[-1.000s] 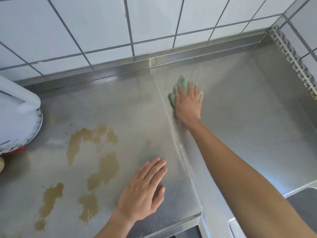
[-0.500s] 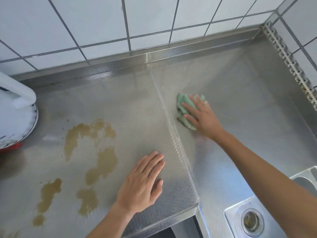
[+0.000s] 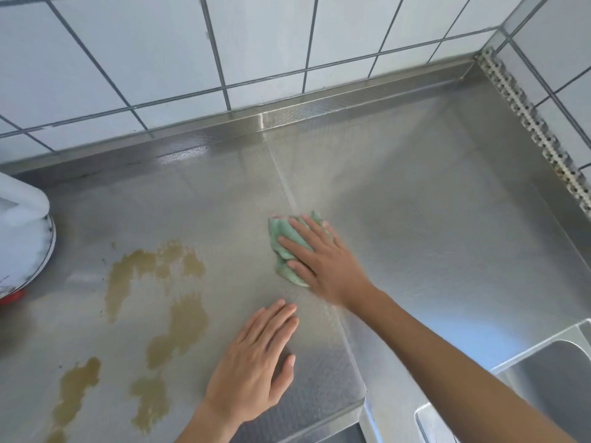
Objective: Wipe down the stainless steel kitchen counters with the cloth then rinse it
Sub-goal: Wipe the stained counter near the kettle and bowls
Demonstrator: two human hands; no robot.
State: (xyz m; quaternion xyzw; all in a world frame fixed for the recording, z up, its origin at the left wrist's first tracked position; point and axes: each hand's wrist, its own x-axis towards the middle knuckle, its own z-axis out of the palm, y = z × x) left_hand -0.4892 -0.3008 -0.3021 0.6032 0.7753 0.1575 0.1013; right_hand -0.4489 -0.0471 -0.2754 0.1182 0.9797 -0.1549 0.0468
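Observation:
A crumpled green cloth [image 3: 283, 243] lies on the stainless steel counter [image 3: 415, 203], just left of the seam between two counter sections. My right hand [image 3: 323, 260] presses flat on the cloth, fingers spread and pointing left, covering its right half. My left hand [image 3: 256, 362] rests palm down on the counter near the front edge, fingers together, holding nothing. Brown liquid stains [image 3: 160, 298] spread over the left section, to the left of both hands.
A white container with a spout [image 3: 22, 225] stands at the left edge over something red [image 3: 11, 297]. A sink basin [image 3: 543, 378] opens at the lower right. White tiled walls [image 3: 287, 43] close the back and right, with a perforated strip [image 3: 537, 129] along the right.
My right hand has dragged the cloth from the back toward me and to the left, across the seam. My left hand has stayed in place.

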